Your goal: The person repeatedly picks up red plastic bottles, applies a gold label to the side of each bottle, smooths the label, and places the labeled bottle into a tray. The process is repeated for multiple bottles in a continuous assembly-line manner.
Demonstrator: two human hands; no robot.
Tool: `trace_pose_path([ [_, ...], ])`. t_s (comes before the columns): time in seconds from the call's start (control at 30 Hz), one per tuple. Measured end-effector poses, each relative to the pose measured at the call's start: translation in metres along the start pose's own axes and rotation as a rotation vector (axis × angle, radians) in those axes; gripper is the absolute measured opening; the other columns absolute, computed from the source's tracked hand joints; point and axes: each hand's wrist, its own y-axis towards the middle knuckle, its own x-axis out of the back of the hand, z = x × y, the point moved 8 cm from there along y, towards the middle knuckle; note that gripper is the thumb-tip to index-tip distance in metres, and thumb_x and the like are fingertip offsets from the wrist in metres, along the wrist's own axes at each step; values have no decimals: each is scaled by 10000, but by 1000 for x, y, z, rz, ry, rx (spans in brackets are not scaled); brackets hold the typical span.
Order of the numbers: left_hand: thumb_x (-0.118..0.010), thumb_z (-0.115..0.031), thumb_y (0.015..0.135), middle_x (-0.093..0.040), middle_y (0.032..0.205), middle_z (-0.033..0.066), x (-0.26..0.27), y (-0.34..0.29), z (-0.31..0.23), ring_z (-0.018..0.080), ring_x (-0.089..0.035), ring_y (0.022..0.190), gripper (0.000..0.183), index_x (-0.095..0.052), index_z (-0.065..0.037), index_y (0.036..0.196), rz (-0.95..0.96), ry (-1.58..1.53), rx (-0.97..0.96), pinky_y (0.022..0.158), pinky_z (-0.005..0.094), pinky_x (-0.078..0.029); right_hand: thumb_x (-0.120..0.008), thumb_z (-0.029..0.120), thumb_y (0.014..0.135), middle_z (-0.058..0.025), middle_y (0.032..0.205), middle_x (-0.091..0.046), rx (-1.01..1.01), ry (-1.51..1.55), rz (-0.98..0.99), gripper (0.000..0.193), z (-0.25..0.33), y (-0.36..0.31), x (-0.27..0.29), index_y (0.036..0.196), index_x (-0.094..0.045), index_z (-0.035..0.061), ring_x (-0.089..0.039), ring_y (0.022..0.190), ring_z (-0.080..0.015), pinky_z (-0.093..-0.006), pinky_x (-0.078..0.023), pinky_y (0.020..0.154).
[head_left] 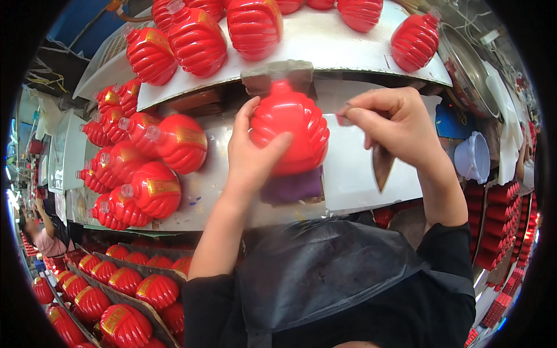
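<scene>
Clearly, the left grip (252, 152) clasps the red bottle (297, 130) on its left; right grip (397, 123) holds a blade (381, 167).

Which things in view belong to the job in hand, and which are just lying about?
Likely part of the job:
red bottle, held by the left hand
pointed tool, in the right hand
grey support at the bottle's neck
purple pad
matching bottles at left

Apparently just lying about:
lilac bucket
round metal basin

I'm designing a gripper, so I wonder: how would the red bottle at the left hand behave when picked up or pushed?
The bottle may slip, since its surface looks glossy. It could roll on its side, its body being rounded. The moulded ridges probably add stiffness and some grip.
</scene>
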Motion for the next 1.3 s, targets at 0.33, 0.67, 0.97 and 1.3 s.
trace_pose_path([
  [0.33, -828, -270, 821, -623, 1299, 193, 3, 22, -20, 311, -612, 1225, 731, -516, -12, 1428, -25, 122, -109, 1057, 424, -486, -724, 96, 763, -192, 1082, -749, 898, -1020, -52, 316, 54, -28, -109, 1054, -750, -24, -635, 585, -133, -270, -499, 507],
  [0.67, -773, -238, 847, -609, 1333, 205, 6, 14, -34, 352, -579, 1251, 572, -601, -38, 1355, -77, 304, -337, 1079, 462, -455, -851, 240, 824, -207, 1096, -748, 852, -724, -84, 406, 51, -55, -99, 1121, -735, -12, -702, 664, -204, -295, -551, 539],
  [0.97, -755, -312, 867, -519, 1435, 243, -13, -5, -54, 439, -509, 1299, 619, -597, -80, 1419, 80, 721, -586, 1106, 517, -419, -728, 191, 910, -191, 1283, -660, 448, -427, -236, 406, 6, 17, -71, 1297, -674, 80, -713, 995, -394, -439, -604, 812],
  [1.3, -702, -320, 908, -471, 1530, 247, -2, -3, -33, 451, -437, 1423, 695, -491, -40, 1507, 115, 436, -464, 1188, 500, -351, -721, 255, 935, -155, 1418, -624, 221, -191, -103, 562, -18, 20, -58, 1458, -591, 96, -675, 864, -194, -308, -568, 769],
])
